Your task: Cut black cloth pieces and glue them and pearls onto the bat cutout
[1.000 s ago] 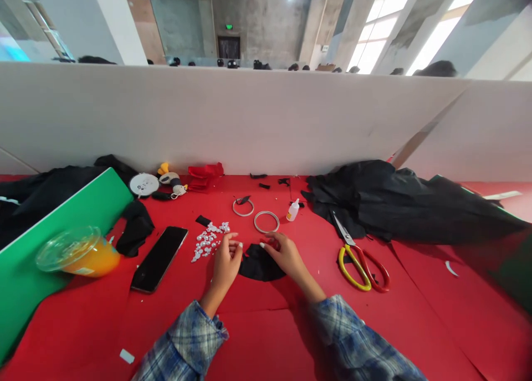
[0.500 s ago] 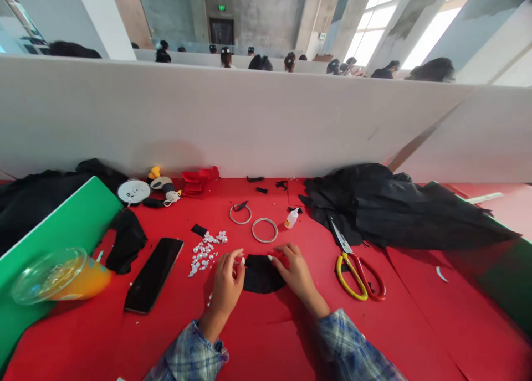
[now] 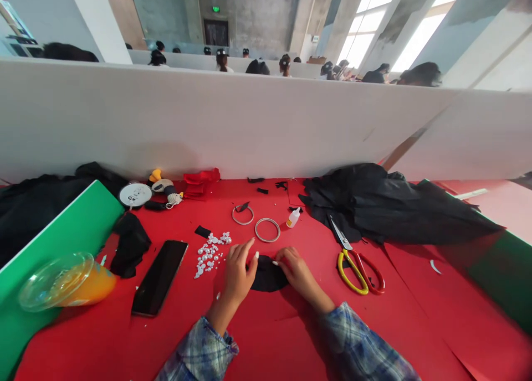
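A dark piece of black cloth (image 3: pixel 268 276) lies on the red table between my hands. My left hand (image 3: pixel 240 273) is at its left edge, thumb and fingers apart, holding nothing. At the upper right edge, my right hand (image 3: pixel 296 270) pinches the cloth between thumb and fingers. Just beyond the cloth are two metal rings, one nearer (image 3: pixel 267 230) and one farther (image 3: pixel 243 214) with a black scrap on it. A small white bottle (image 3: pixel 293 218) stands right of the rings. White pearl beads (image 3: pixel 208 255) are scattered to the left of my left hand.
Yellow-and-red scissors (image 3: pixel 353 262) lie at the right, by a heap of black fabric (image 3: pixel 386 204). At the left are a black phone (image 3: pixel 160 277), a cup of orange drink (image 3: pixel 85 284) and a green board (image 3: pixel 75 226). A white partition (image 3: pixel 249 126) stands behind; people's heads show beyond.
My left hand's thumb and fingers have spread apart and its fingers are raised off the cloth's edge. My right hand's fingers have drawn closer together on the cloth. The view has shifted slightly.
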Demonstrator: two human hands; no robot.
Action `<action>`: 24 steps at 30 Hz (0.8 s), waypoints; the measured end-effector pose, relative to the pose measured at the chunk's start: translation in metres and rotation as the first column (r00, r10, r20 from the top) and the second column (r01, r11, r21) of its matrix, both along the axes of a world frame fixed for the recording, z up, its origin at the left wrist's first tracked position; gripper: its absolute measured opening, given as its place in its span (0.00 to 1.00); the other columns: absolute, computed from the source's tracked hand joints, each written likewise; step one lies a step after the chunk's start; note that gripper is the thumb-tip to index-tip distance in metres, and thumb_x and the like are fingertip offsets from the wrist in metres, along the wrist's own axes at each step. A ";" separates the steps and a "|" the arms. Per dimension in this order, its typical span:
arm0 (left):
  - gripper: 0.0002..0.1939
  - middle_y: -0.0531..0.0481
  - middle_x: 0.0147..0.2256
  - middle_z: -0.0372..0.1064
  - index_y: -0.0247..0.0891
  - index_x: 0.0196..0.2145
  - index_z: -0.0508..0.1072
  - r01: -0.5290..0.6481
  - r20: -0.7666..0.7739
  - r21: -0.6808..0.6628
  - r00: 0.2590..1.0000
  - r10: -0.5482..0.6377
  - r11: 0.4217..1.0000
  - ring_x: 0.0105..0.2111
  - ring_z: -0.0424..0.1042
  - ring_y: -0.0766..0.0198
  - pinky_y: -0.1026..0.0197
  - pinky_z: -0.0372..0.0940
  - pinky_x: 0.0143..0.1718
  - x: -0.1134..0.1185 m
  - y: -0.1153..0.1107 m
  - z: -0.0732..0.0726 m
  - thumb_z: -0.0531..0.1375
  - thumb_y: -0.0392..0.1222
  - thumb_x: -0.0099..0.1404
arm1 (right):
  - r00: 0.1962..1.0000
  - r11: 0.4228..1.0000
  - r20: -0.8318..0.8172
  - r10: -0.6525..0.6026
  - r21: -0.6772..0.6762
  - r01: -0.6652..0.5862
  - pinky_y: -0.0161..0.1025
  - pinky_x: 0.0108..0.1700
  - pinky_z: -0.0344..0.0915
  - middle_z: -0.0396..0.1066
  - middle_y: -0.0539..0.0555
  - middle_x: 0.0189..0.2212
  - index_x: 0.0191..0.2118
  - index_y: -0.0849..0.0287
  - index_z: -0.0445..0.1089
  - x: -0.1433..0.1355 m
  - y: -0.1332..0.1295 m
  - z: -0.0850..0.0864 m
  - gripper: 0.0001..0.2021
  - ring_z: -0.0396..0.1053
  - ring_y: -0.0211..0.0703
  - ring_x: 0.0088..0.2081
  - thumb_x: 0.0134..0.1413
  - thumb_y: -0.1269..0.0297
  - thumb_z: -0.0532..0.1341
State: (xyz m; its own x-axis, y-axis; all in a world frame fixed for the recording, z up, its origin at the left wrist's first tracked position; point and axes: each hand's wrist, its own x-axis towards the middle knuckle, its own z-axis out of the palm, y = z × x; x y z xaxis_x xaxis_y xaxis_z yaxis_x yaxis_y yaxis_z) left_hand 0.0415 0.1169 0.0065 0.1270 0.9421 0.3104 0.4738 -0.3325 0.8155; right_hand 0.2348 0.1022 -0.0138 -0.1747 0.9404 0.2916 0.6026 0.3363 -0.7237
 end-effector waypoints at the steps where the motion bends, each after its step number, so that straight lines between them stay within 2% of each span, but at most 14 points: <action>1: 0.17 0.43 0.48 0.73 0.43 0.50 0.72 0.123 0.007 -0.076 0.992 -0.123 0.989 0.51 0.69 0.52 0.49 0.61 0.54 0.002 0.006 0.007 0.56 0.40 0.63 | 1.000 1.000 -0.001 0.014 -0.013 -0.014 0.43 0.39 0.68 0.70 0.55 0.30 0.31 0.55 0.65 -0.001 -0.002 0.002 0.07 0.68 0.47 0.35 0.58 0.70 0.54; 3: 0.19 0.45 0.45 0.75 0.43 0.49 0.72 0.361 0.065 -0.267 0.932 -0.357 0.893 0.48 0.71 0.53 0.52 0.63 0.51 0.005 0.019 0.021 0.60 0.38 0.59 | 1.000 0.999 0.009 0.022 -0.037 -0.022 0.40 0.36 0.68 0.70 0.53 0.30 0.31 0.56 0.64 -0.003 -0.006 0.007 0.06 0.69 0.44 0.33 0.58 0.70 0.53; 4: 0.20 0.47 0.38 0.76 0.42 0.47 0.73 0.421 0.082 -0.309 0.905 -0.417 0.853 0.42 0.74 0.54 0.54 0.66 0.46 0.007 0.025 0.026 0.62 0.37 0.56 | 1.000 0.999 0.021 0.018 -0.048 -0.017 0.39 0.35 0.68 0.70 0.53 0.30 0.32 0.56 0.65 -0.004 -0.008 0.009 0.06 0.69 0.43 0.32 0.58 0.70 0.53; 6: 0.19 0.52 0.27 0.75 0.41 0.44 0.74 0.484 0.116 -0.349 0.872 -0.476 0.802 0.31 0.74 0.58 0.59 0.67 0.35 0.012 0.034 0.033 0.62 0.34 0.53 | 0.998 0.998 0.058 -0.002 -0.069 0.006 0.37 0.34 0.67 0.70 0.52 0.30 0.33 0.57 0.65 -0.006 -0.009 0.013 0.04 0.69 0.42 0.31 0.58 0.69 0.54; 9: 0.17 0.57 0.21 0.70 0.40 0.40 0.73 0.516 0.168 -0.335 0.856 -0.489 0.789 0.24 0.72 0.63 0.65 0.64 0.27 0.015 0.040 0.037 0.61 0.31 0.51 | 0.987 0.993 0.145 -0.067 -0.086 0.080 0.36 0.38 0.68 0.72 0.52 0.32 0.37 0.57 0.66 0.002 -0.006 0.022 0.04 0.71 0.41 0.34 0.56 0.70 0.56; 11: 0.14 0.56 0.23 0.70 0.40 0.37 0.73 0.504 0.209 -0.300 0.863 -0.460 0.810 0.25 0.72 0.64 0.66 0.64 0.27 0.014 0.041 0.041 0.61 0.31 0.51 | 0.958 0.978 0.230 -0.171 -0.082 0.194 0.40 0.44 0.67 0.73 0.54 0.37 0.42 0.57 0.66 0.019 -0.003 0.029 0.08 0.71 0.45 0.41 0.54 0.68 0.59; 13: 0.09 0.53 0.27 0.71 0.39 0.36 0.71 0.446 0.261 -0.241 0.885 -0.385 0.862 0.30 0.73 0.63 0.65 0.66 0.32 0.010 0.043 0.049 0.61 0.35 0.54 | 0.879 0.922 0.332 -0.342 -0.062 0.382 0.48 0.50 0.63 0.71 0.62 0.43 0.48 0.60 0.65 0.046 -0.002 0.035 0.15 0.67 0.54 0.49 0.54 0.66 0.60; 15: 0.06 0.50 0.31 0.73 0.38 0.34 0.70 0.361 0.324 -0.180 0.900 -0.291 0.915 0.34 0.73 0.62 0.63 0.67 0.36 0.005 0.044 0.060 0.60 0.40 0.58 | 0.727 0.797 0.443 -0.525 -0.043 0.602 0.59 0.50 0.60 0.67 0.73 0.47 0.50 0.68 0.64 0.076 -0.004 0.039 0.16 0.63 0.65 0.53 0.58 0.67 0.55; 16: 0.07 0.48 0.33 0.73 0.38 0.34 0.70 0.321 0.355 -0.154 0.901 -0.251 0.934 0.36 0.73 0.62 0.62 0.67 0.37 0.002 0.044 0.066 0.59 0.42 0.59 | 0.646 0.726 0.499 -0.577 -0.049 0.686 0.63 0.47 0.60 0.66 0.78 0.46 0.49 0.72 0.64 0.089 -0.006 0.040 0.16 0.63 0.70 0.52 0.58 0.69 0.53; 17: 0.07 0.47 0.34 0.74 0.37 0.34 0.70 0.290 0.380 -0.132 0.898 -0.222 0.948 0.36 0.74 0.61 0.61 0.67 0.38 -0.001 0.043 0.073 0.58 0.44 0.60 | 0.582 0.666 0.551 -0.598 -0.062 0.743 0.64 0.44 0.61 0.66 0.81 0.44 0.47 0.75 0.66 0.100 -0.009 0.040 0.15 0.64 0.73 0.50 0.58 0.71 0.52; 19: 0.09 0.46 0.35 0.75 0.37 0.33 0.72 0.246 0.430 -0.092 0.884 -0.184 0.965 0.37 0.74 0.60 0.60 0.68 0.40 -0.007 0.038 0.089 0.58 0.45 0.60 | 0.511 0.603 0.632 -0.583 -0.085 0.793 0.59 0.42 0.63 0.68 0.79 0.42 0.44 0.76 0.68 0.115 -0.014 0.037 0.14 0.66 0.72 0.48 0.57 0.71 0.53; 24: 0.08 0.45 0.39 0.78 0.39 0.34 0.79 0.185 0.589 -0.053 0.800 -0.119 0.981 0.42 0.75 0.56 0.57 0.69 0.45 -0.017 0.013 0.124 0.62 0.43 0.58 | 0.460 0.574 0.718 -0.522 -0.102 0.812 0.51 0.43 0.63 0.71 0.76 0.41 0.43 0.74 0.72 0.117 -0.019 0.033 0.15 0.69 0.67 0.48 0.56 0.66 0.57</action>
